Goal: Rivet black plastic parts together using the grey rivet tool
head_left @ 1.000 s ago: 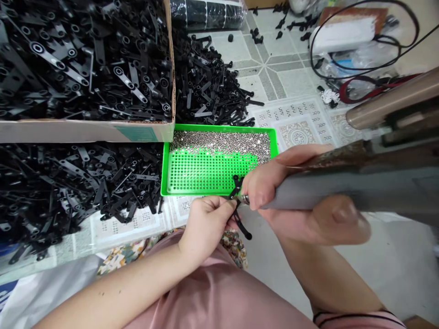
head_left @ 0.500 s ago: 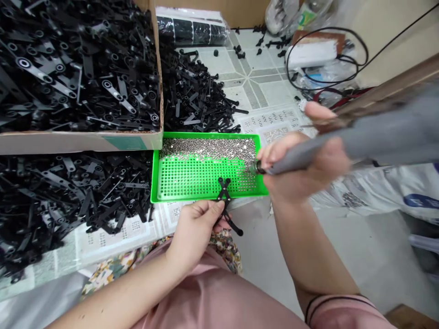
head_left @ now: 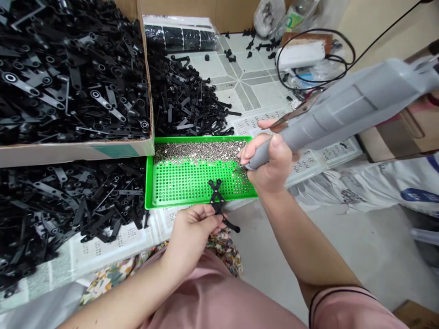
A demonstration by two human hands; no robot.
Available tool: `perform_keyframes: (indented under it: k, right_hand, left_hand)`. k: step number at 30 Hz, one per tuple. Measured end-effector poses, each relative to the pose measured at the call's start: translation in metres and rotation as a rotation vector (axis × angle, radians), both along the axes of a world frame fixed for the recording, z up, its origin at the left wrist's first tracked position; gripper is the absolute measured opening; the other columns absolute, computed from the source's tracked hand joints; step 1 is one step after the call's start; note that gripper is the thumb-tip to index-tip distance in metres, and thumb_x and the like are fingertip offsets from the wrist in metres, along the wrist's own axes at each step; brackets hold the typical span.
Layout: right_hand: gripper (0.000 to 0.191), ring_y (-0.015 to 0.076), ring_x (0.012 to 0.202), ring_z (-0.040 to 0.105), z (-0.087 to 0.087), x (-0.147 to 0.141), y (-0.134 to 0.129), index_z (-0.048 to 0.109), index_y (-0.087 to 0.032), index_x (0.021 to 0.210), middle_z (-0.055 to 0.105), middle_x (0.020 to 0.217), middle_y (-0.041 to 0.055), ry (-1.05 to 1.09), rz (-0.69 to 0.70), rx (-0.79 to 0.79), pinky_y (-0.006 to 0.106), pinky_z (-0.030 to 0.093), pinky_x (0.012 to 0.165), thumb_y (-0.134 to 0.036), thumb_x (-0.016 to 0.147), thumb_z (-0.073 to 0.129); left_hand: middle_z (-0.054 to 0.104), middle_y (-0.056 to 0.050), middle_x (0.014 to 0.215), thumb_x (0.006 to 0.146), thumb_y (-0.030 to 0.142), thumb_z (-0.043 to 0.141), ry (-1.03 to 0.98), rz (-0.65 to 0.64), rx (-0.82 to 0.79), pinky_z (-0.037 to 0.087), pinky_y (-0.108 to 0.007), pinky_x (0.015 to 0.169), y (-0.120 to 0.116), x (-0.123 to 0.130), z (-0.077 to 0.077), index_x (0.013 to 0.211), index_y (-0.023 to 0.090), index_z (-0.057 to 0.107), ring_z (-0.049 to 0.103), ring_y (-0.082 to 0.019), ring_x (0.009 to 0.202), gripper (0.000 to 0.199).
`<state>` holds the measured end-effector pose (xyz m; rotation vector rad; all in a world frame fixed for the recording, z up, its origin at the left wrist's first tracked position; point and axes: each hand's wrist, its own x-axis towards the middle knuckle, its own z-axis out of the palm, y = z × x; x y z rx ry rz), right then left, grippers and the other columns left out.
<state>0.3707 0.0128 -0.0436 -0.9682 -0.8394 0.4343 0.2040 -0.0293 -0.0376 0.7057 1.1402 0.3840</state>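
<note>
My left hand [head_left: 195, 228] pinches a black crossed-strip linkage [head_left: 216, 197] between thumb and fingers. Its upper ends reach over the front rim of the green tray [head_left: 178, 203], and one strip hangs down to the right. My right hand [head_left: 270, 160] is wrapped round a grey electric screwdriver [head_left: 343, 105], tilted with its tip down at the tray's right side. A brownish metal strip [head_left: 297, 112] runs along the screwdriver; whether it is attached I cannot tell. Small silver screws [head_left: 195, 150] are heaped along the tray's back, and some stand in holes at the right. The driver tip is mostly hidden by my fingers.
A cardboard box [head_left: 78, 153] full of black plastic strips stands at the left. More loose black parts [head_left: 192, 100] lie behind the tray and in front of the box. A wrapped roll [head_left: 181, 37], a black cable [head_left: 353, 50] and a white block [head_left: 302, 55] sit farther back.
The screwdriver tip has moved slightly left in the view along with the tray, and its body now slopes up more steeply. My left hand still pinches the linkage. The whole view has shifted slightly.
</note>
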Motion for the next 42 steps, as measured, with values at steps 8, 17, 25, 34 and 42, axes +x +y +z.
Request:
perform_keyframes:
  k: [8, 17, 25, 34, 42]
  right_hand:
    - [0.019, 0.0133, 0.038, 0.046, 0.007, -0.013, -0.005, 0.059, -0.022, 0.092, 0.052, 0.050, -0.0057, 0.037, -0.181, -0.071, 0.032, 0.046, 0.046, -0.036, 0.079, 0.058]
    - [0.024, 0.0133, 0.034, 0.042, 0.050, -0.017, -0.038, 0.058, -0.023, 0.092, 0.047, 0.045, -0.0053, 0.111, 0.078, -0.062, 0.031, 0.042, 0.039, -0.043, 0.082, 0.049]
    - [0.029, 0.0143, 0.039, 0.049, 0.047, -0.029, -0.051, 0.062, -0.019, 0.096, 0.057, 0.052, -0.0013, 0.179, 0.387, -0.073, 0.032, 0.044, 0.047, -0.041, 0.078, 0.060]
    - [0.029, 0.0148, 0.041, 0.050, 0.046, -0.033, -0.053, 0.062, -0.020, 0.096, 0.057, 0.053, -0.0020, 0.147, 0.379, -0.084, 0.033, 0.046, 0.049, -0.042, 0.077, 0.062]
    - [0.030, 0.0146, 0.040, 0.049, 0.046, -0.032, -0.052, 0.063, -0.020, 0.096, 0.055, 0.050, -0.0022, 0.090, 0.374, -0.071, 0.033, 0.046, 0.047, -0.043, 0.077, 0.060]
  left_hand:
    - [0.061, 0.002, 0.055, 0.067, 0.022, 0.068, 0.042, -0.036, 0.013, 0.042, -0.019, 0.057, -0.002, -0.002, -0.002, 0.058, 0.015, 0.058, 0.059, -0.011, 0.058, 0.015]
    - [0.067, -0.004, 0.057, 0.069, 0.024, 0.067, 0.049, 0.048, -0.081, 0.040, -0.016, 0.048, -0.002, 0.006, 0.003, 0.060, 0.012, 0.063, 0.060, -0.010, 0.052, 0.016]
    - [0.066, -0.003, 0.054, 0.068, 0.023, 0.067, 0.032, 0.091, -0.077, 0.041, -0.017, 0.048, -0.004, 0.008, 0.001, 0.056, 0.013, 0.061, 0.062, -0.011, 0.052, 0.016]
    - [0.065, -0.003, 0.054, 0.068, 0.022, 0.065, 0.028, 0.083, -0.059, 0.042, -0.017, 0.049, -0.005, 0.007, -0.001, 0.054, 0.013, 0.060, 0.061, -0.010, 0.051, 0.017]
    - [0.065, -0.002, 0.054, 0.068, 0.022, 0.065, 0.017, 0.089, -0.078, 0.043, -0.018, 0.049, -0.004, 0.008, 0.000, 0.054, 0.013, 0.060, 0.062, -0.011, 0.051, 0.017]
